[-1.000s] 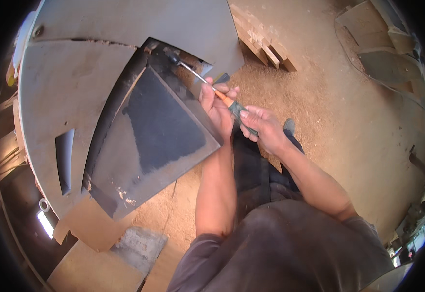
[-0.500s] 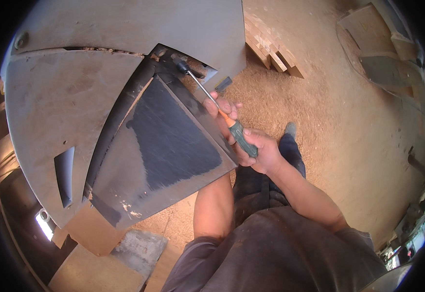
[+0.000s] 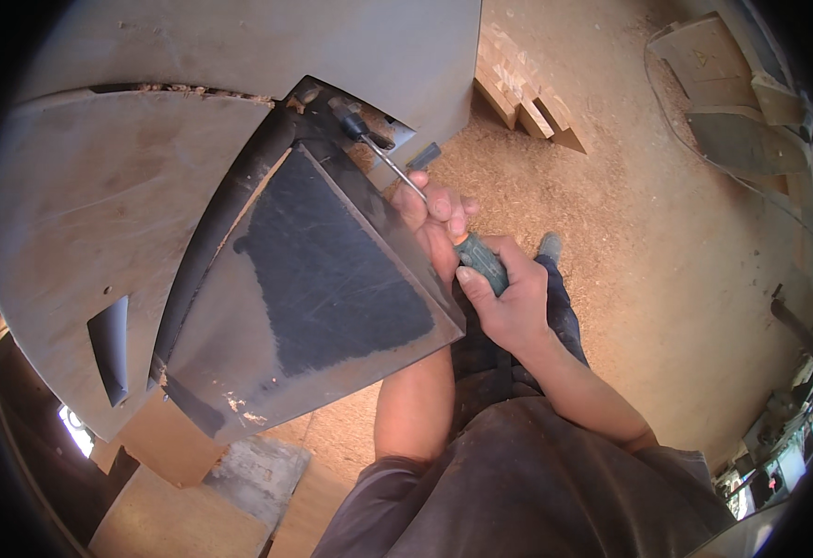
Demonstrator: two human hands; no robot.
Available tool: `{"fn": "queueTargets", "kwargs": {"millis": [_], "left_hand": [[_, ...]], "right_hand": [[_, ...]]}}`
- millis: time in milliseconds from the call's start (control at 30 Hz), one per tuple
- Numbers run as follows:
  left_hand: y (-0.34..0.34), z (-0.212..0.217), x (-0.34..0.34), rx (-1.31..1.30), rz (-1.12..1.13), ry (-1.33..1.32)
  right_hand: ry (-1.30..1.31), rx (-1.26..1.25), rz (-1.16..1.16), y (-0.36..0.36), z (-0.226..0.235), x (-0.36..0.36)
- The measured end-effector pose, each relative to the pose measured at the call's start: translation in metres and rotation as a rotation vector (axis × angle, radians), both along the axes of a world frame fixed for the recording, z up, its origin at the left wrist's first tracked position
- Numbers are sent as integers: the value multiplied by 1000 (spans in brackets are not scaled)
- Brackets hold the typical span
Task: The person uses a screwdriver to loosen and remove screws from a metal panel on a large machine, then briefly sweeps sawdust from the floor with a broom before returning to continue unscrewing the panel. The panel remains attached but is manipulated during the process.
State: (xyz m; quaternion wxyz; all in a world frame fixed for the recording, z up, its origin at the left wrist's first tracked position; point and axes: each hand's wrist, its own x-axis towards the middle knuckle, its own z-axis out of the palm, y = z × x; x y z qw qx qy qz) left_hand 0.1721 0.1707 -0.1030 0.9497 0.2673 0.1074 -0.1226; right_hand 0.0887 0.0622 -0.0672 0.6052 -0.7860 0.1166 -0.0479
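A screwdriver [image 3: 481,264] with a green handle, an orange collar and a long metal shaft slants up and left. My right hand [image 3: 518,302] is wrapped round its handle, thumb lying along the near side. Further up, the fingers of my left hand [image 3: 439,206] curl about the shaft just beyond the collar; part of that hand is hidden behind the dark panel's edge. At the shaft's far end sits a black cylindrical piece [image 3: 351,123], inside the opening of a grey machine. What the tip meets is hidden. A triangular dark metal plate [image 3: 341,270] with a worn surface lies left of both hands.
A large grey machine table [image 3: 118,205] with a curved slot spreads across the left. Stacked wooden boards [image 3: 527,93] stand at the top. Sawdust [image 3: 555,191] covers the floor. Cardboard-coloured pieces [image 3: 704,65] lie far right, beside a cable. Below the plate are board offcuts [image 3: 183,521].
My right hand has turned on the handle, its thumb now lower. My left fingers have come further over the collar. The view has shifted slightly.
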Motion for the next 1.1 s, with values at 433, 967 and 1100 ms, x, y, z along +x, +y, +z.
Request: {"fn": "queueTargets", "kwargs": {"millis": [433, 967, 1100], "left_hand": [[8, -6, -5, -144, -43, -39], [-8, 14, -21, 46, -73, -138], [-7, 19, -28, 348, -120, -135]], "right_hand": [[515, 1633, 13, -1, 5, 2], [495, 1540, -18, -6, 4, 4], [523, 1795, 88, -12, -5, 8]]}}
